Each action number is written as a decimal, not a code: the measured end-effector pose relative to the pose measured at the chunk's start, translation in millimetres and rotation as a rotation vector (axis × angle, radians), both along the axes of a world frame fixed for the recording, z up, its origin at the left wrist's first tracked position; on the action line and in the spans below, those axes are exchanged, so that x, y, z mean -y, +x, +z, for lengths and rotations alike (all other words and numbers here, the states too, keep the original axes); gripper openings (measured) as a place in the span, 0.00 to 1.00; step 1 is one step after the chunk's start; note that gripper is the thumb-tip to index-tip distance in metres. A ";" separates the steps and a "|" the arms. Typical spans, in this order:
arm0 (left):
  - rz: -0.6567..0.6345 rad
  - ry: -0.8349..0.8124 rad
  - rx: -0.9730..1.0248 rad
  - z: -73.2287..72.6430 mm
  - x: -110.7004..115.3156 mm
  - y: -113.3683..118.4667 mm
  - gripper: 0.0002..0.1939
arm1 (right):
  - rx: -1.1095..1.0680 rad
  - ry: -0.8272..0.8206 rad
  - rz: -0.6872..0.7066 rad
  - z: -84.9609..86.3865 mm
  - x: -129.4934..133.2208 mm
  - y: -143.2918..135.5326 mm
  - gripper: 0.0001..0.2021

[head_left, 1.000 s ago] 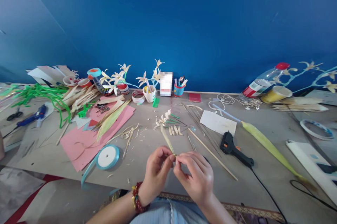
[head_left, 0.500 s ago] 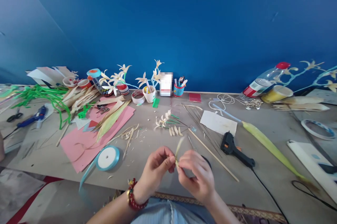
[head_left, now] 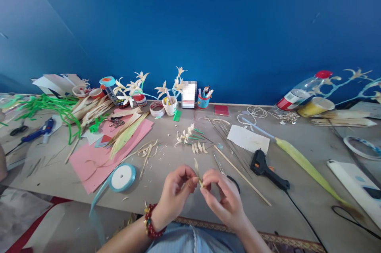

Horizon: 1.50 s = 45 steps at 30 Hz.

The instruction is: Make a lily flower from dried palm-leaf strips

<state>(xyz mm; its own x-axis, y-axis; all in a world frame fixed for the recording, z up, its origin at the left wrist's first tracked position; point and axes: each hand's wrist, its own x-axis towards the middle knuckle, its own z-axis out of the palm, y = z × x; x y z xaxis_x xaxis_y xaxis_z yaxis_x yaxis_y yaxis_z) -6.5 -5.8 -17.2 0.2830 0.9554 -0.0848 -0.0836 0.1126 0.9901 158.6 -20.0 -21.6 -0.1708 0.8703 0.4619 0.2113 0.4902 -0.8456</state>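
My left hand point(head_left: 178, 191), with a red bead bracelet at the wrist, pinches a small pale green strip of corn husk point(head_left: 196, 167) between thumb and forefinger. The strip's narrow tip points up and away from me. My right hand point(head_left: 224, 201) pinches the strip's lower part, fingertips close to the left ones. Scissors point(head_left: 234, 184) lie beside the right hand, partly covered by it. Beyond both hands are small cream flowers point(head_left: 185, 137) with green stems, and several cut husk petals point(head_left: 199, 148) in a row.
On the right lie a wooden stick point(head_left: 244, 177), a black glue gun point(head_left: 269, 173) with its cord and a long green husk point(head_left: 306, 166). To the left are a blue ribbon spool point(head_left: 133, 181), pink paper point(head_left: 81, 167) and husk scraps point(head_left: 145, 152). Another person's hand point(head_left: 2, 164) shows at the left edge.
The husk strip's tip has swung left and sits slightly lower. My right fingers have shifted and spread a little, showing more of the scissors. The view has moved slightly.
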 end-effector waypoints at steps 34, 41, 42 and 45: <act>0.015 -0.026 0.006 -3.6 -3.6 1.4 0.16 | -0.470 -0.377 -0.146 -20.0 4.3 -13.5 0.07; 0.027 -0.005 0.029 -4.4 -2.3 -1.2 0.14 | -0.485 -0.378 -0.195 -18.1 1.1 -10.7 0.09; 0.036 0.000 0.035 -4.0 -2.1 -1.4 0.14 | -0.494 -0.378 -0.200 -17.8 1.6 -10.7 0.09; 0.054 0.009 0.020 -3.1 -0.9 -3.2 0.13 | -0.519 -0.370 -0.216 -16.4 3.6 -10.5 0.09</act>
<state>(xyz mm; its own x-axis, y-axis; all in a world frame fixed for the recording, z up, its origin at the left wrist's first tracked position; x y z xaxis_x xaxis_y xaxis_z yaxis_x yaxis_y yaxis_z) -9.7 -4.9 -20.4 0.2326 0.9700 -0.0709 -0.1090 0.0984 0.9892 148.1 -23.6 -38.0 0.1886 0.9768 0.1020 -0.2072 0.1411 -0.9681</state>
